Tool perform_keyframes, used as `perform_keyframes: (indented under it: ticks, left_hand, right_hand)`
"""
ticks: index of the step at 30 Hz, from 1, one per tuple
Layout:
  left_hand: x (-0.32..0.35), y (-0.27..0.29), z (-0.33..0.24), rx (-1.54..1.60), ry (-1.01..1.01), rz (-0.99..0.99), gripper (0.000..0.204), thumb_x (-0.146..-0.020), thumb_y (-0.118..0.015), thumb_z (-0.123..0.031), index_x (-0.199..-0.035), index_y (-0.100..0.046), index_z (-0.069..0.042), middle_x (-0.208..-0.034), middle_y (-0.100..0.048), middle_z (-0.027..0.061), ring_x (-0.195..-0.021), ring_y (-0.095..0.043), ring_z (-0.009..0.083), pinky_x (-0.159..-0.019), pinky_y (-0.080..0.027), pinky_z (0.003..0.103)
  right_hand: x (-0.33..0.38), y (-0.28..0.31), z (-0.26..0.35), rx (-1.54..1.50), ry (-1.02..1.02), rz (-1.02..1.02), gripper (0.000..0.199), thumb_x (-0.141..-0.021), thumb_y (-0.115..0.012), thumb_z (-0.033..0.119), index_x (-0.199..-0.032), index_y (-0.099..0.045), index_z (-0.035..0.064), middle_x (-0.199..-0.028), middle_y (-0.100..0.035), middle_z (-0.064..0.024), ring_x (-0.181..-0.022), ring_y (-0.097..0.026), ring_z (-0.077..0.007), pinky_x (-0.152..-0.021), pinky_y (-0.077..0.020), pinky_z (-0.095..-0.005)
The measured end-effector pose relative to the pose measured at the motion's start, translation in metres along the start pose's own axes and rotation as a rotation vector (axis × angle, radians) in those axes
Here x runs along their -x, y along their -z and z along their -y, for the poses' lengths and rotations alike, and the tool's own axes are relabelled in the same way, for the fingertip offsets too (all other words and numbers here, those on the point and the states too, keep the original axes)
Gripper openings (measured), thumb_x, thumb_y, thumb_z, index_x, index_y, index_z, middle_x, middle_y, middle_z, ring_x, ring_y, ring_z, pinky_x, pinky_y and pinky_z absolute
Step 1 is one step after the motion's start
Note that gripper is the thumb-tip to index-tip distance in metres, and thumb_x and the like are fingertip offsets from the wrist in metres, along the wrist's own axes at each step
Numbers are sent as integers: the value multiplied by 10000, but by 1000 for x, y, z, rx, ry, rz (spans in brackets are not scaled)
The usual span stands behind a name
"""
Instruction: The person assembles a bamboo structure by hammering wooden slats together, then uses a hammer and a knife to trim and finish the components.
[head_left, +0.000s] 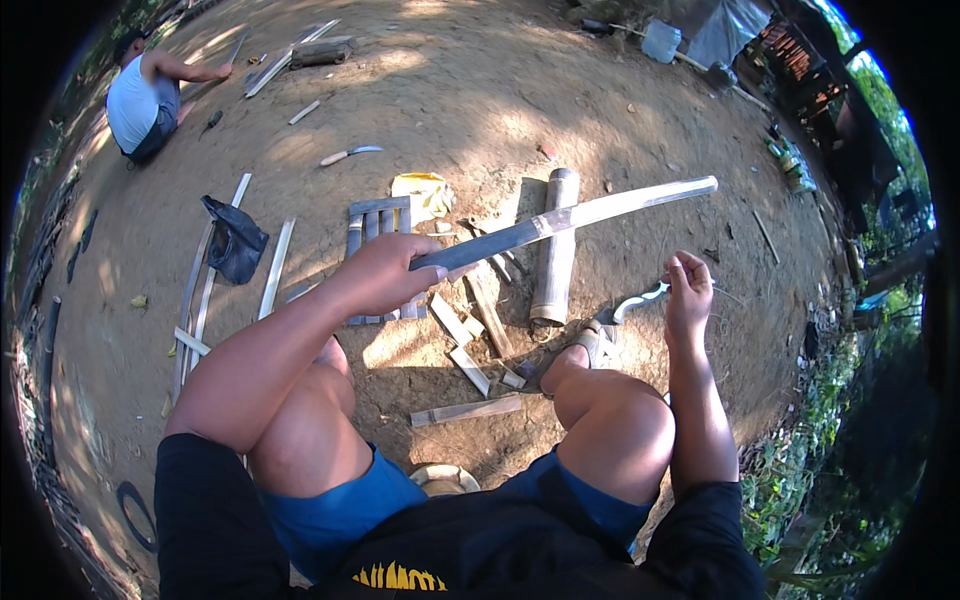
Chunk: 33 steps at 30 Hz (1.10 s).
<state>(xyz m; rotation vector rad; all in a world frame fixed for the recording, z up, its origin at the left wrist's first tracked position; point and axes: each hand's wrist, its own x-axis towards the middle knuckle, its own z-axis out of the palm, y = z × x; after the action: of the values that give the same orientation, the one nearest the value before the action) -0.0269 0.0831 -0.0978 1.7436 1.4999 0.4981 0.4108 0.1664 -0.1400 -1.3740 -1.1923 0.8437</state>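
Observation:
My left hand point(385, 272) grips the near end of a long split bamboo strip point(630, 205). Dark grey near my fingers, the strip turns pale past its node and slants up to the right. On the right, my right hand point(690, 290) is raised with its fingers curled together; whatever they may pinch is too small to make out. Just left of that hand, by my right foot, is a curved, pale, shiny tool point(638, 302). Below the strip lie a slatted bamboo panel point(382, 222), partly behind my left hand, and a thick bamboo tube point(555, 270).
Split bamboo offcuts point(485, 315) litter the dirt between my feet. To the left lie a black plastic bag point(235, 240) and long bamboo strips point(278, 268). Farther off are a curved knife point(350, 155), a yellow bag point(425, 192) and a crouching person point(140, 105).

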Motion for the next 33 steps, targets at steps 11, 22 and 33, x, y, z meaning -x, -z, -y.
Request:
perform_keyframes:
  ticks: [11, 22, 33]
  left_hand:
    - [-8, -25, -2, 465, 36, 26, 374, -981, -616, -103, -1330, -556, 15, -987, -646, 38, -785, -608, 106, -733, -517, 281]
    - [-11, -61, -62, 1107, -214, -210, 286, -1004, -588, -39, -1267, -476, -28, -1211, -669, 143, -1088, -652, 154, -993, -519, 329]
    - [13, -31, -35, 182, 53, 130, 413, -958, -696, -215, -1307, -615, -9, -1244, -680, 137, -1161, -650, 225, -961, -505, 300]
  right_hand:
    - [16, -47, 41, 454, 57, 706, 387, -963, -690, 203, -1264, -587, -17, -1015, -707, -110, -929, -665, -166, -840, -529, -311]
    - [108, -144, 93, -10, 9, 865, 485, -995, -613, 110, -1402, -388, -24, -1119, -681, -192, -1043, -651, -202, -895, -510, -350]
    - [59, -107, 86, 718, 232, 768, 380, -822, -773, 253, -1135, -614, 106, -915, -724, -145, -892, -715, -341, -799, -553, -446]
